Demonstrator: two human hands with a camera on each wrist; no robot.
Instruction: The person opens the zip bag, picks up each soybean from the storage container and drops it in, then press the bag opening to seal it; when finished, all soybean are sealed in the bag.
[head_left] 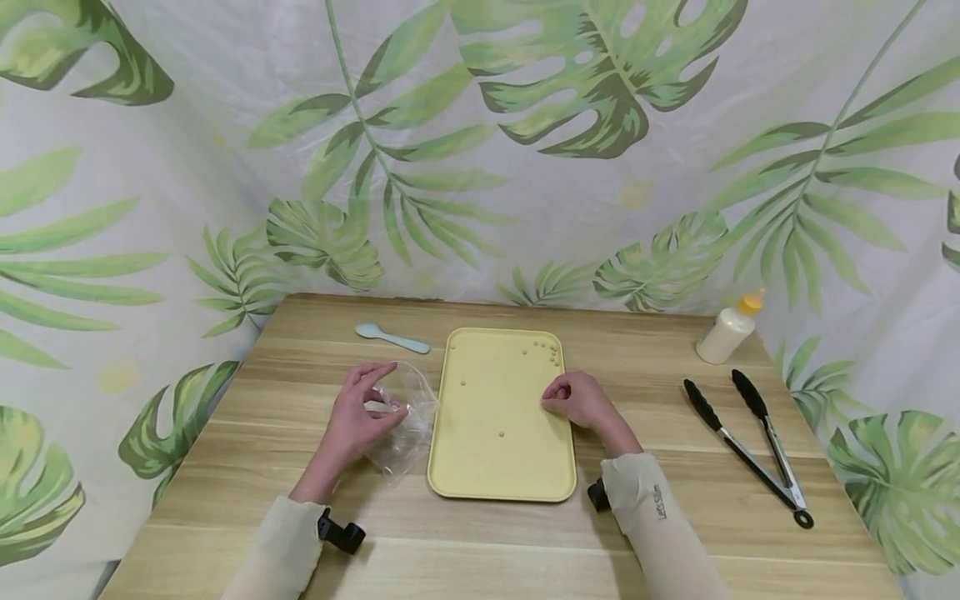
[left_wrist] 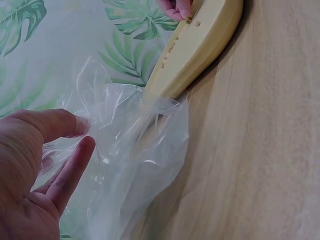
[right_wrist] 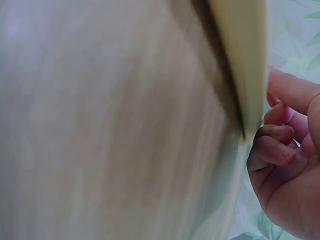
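My left hand [head_left: 363, 417] holds a clear plastic bag [head_left: 401, 442] at the left of the yellow tray [head_left: 495, 475]. Crumpled film of the bag [left_wrist: 145, 160] spreads past the thumb and fingers in the left wrist view. At the tray's right edge, my right hand [head_left: 583, 402] is low, its fingers curled and fingertips together. In the left wrist view a small tan pellet [left_wrist: 189, 20] shows at those fingertips. The tray wall hides part of the fingertips in the right wrist view. Several more pellets [head_left: 502, 434] lie scattered on the tray, mostly near its far right corner.
A light blue spoon [head_left: 393, 338] lies behind the left hand. To the right stand a cream bottle with a yellow cap [head_left: 726, 335] and spread black-tipped tongs [head_left: 750, 450]. A leaf-patterned cloth [head_left: 450, 167] hangs behind the wooden table [head_left: 480, 550].
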